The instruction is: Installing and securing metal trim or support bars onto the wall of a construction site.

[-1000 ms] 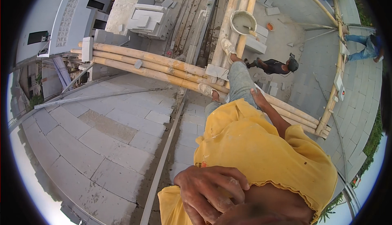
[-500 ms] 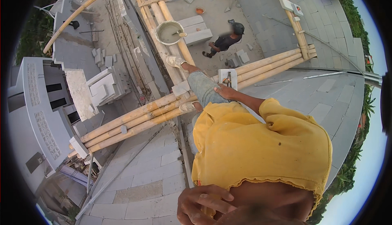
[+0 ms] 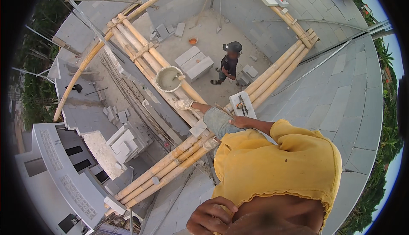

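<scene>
My right hand [image 3: 240,122] lies with loosely bent fingers on my leg, by the hem of the grey-blue shorts [image 3: 219,122]; I see nothing in it. Close to that hand, dark long-handled hand tools [image 3: 242,106] rest on a pale block [image 3: 250,112]. My left hand [image 3: 208,216] is raised by the frayed collar of my yellow shirt [image 3: 272,162]. Its fingers are bent and slightly apart, and it holds nothing that I can see. A bucket of grey mortar [image 3: 167,80] stands on the poles beyond my shoe [image 3: 185,104], a wooden tool handle [image 3: 181,77] at its rim.
I am up on bundled bamboo poles [image 3: 170,166] along block walls [image 3: 341,120]. A small block piece [image 3: 198,128] sits between my feet. Down on the floor, a person in dark clothes [image 3: 230,66] stands near stacked pale blocks [image 3: 194,63] and an orange bowl [image 3: 193,41].
The view has turned, so the poles and bucket sit lower in it. The fingers of my left hand have drawn in a little. The person below has changed posture. My right hand stays on my leg.
</scene>
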The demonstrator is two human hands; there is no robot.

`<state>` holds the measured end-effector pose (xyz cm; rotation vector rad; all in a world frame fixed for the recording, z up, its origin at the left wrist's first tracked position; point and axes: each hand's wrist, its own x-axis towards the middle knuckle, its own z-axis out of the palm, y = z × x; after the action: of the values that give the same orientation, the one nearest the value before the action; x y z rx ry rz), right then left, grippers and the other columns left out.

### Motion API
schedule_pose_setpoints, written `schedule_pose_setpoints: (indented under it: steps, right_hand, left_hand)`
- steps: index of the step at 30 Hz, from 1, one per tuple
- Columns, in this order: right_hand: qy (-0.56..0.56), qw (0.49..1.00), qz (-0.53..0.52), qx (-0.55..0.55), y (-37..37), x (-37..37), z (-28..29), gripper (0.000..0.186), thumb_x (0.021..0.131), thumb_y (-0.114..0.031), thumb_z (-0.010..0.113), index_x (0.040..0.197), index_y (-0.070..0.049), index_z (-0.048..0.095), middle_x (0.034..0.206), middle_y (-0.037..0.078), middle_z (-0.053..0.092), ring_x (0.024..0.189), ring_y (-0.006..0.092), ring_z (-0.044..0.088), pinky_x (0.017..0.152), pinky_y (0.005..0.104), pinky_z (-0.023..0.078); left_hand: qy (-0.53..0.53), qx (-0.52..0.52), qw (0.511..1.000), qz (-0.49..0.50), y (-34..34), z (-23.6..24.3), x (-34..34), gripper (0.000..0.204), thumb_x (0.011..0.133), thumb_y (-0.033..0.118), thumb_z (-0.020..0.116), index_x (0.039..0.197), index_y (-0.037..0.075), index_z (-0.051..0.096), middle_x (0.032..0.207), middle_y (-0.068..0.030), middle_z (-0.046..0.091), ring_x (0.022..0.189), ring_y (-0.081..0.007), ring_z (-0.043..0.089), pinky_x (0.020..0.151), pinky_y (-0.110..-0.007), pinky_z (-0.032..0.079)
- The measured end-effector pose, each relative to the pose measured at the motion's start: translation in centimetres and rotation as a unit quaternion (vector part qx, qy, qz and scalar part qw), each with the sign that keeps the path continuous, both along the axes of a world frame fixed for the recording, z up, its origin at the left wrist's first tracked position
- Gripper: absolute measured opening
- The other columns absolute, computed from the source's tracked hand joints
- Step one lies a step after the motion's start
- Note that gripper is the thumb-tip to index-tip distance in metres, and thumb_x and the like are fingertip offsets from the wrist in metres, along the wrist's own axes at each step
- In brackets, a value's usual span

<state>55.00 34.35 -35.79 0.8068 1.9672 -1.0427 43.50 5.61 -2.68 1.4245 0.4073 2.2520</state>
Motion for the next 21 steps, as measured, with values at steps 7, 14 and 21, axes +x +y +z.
schedule_pose_setpoints:
  steps: [7, 14, 21]
  right_hand:
    - [0.002, 1.0, -0.002, -0.004, 0.6, -0.2, -0.8, 0.074, 0.095, -0.052, 0.036, 0.143, 0.004, 0.025, 0.135, 0.033, 0.041, 0.126, 0.0405, 0.043, 0.105, 0.0433, 0.033]
    - [-0.027, 1.0, 0.008, -0.01, 0.6, -0.1, -1.0, 0.074, 0.095, -0.053, 0.035, 0.143, 0.003, 0.026, 0.137, 0.029, 0.041, 0.127, 0.0391, 0.043, 0.106, 0.0421, 0.032]
    - [-0.003, 1.0, 0.021, -0.013, 0.3, -0.1, -1.2, 0.074, 0.095, -0.054, 0.035, 0.143, 0.002, 0.026, 0.135, 0.03, 0.043, 0.126, 0.0394, 0.044, 0.106, 0.0424, 0.032]
  left_hand:
    - [-0.037, -0.196, 0.979, -0.047, 1.0, -0.8, 0.0, 0.048, 0.092, 0.052, 0.05, 0.113, 0.011, 0.065, 0.126, -0.0259, 0.051, 0.118, -0.0406, 0.047, 0.095, -0.058, 0.036]
    - [-0.012, -0.423, 0.906, -0.02, 1.6, -6.9, 1.9, 0.076, 0.086, 0.062, 0.05, 0.14, 0.01, 0.04, 0.147, -0.0279, 0.024, 0.138, -0.0427, 0.022, 0.109, -0.053, 0.02]
    - [0.236, -0.826, 0.49, 0.148, -4.2, -22.1, 6.6, 0.061, 0.088, 0.035, 0.059, 0.141, 0.016, 0.038, 0.147, -0.0165, 0.03, 0.132, -0.0398, 0.032, 0.104, -0.053, 0.031]
